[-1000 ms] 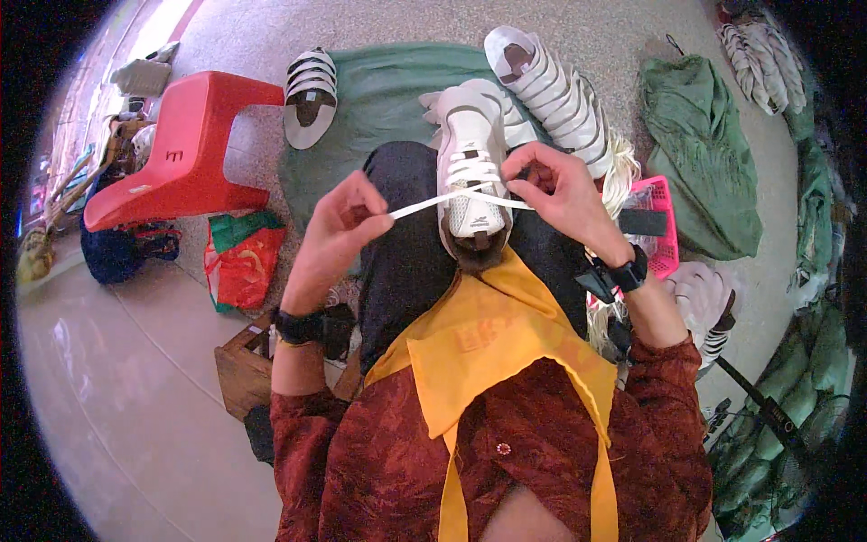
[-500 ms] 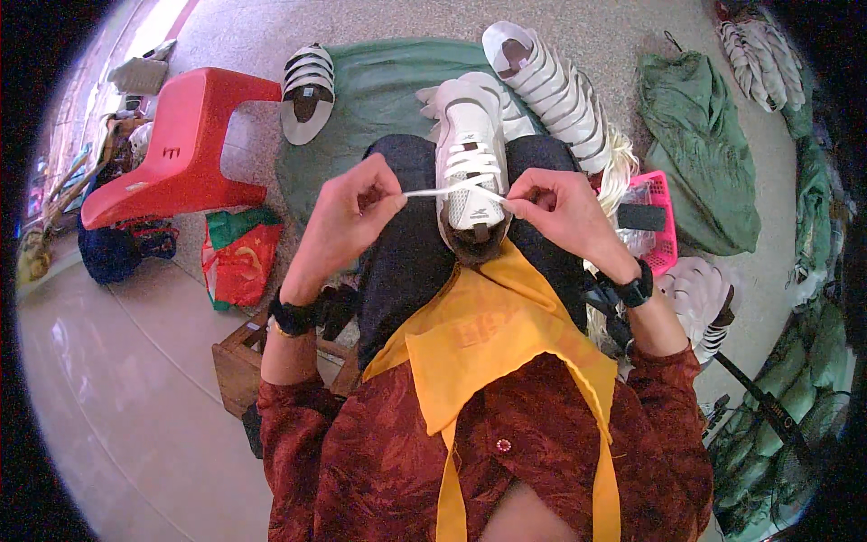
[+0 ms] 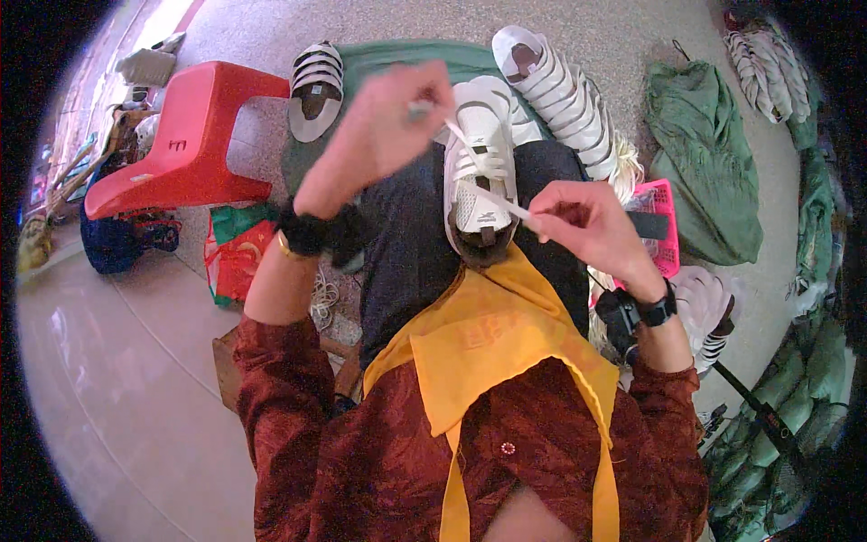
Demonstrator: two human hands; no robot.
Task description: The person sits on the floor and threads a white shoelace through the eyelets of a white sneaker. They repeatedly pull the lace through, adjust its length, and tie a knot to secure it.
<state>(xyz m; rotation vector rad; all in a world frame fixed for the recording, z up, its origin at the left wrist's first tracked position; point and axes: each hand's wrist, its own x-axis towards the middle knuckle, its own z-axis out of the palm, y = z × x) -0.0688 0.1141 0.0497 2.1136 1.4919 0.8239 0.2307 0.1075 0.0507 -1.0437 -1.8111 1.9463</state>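
Observation:
A white sneaker (image 3: 480, 176) rests on my lap, toe pointing away, with a white lace (image 3: 495, 200) threaded through its eyelets. My left hand (image 3: 384, 131) is raised above and left of the shoe, fingers pinched on one end of the lace, pulling it up. My right hand (image 3: 582, 226) sits just right of the shoe's opening and pinches the other end of the lace, drawn taut toward it. Both wrists carry black bands.
A row of stacked white shoes (image 3: 555, 86) and a striped pair (image 3: 316, 86) lie on a green cloth (image 3: 397, 63) ahead. A red plastic stool (image 3: 185, 144) stands at left, a pink basket (image 3: 659, 226) and green sacks (image 3: 704, 163) at right.
My left hand has lifted up and away from the shoe, drawing its lace end out long. My right hand has slid down and right, tightening its end.

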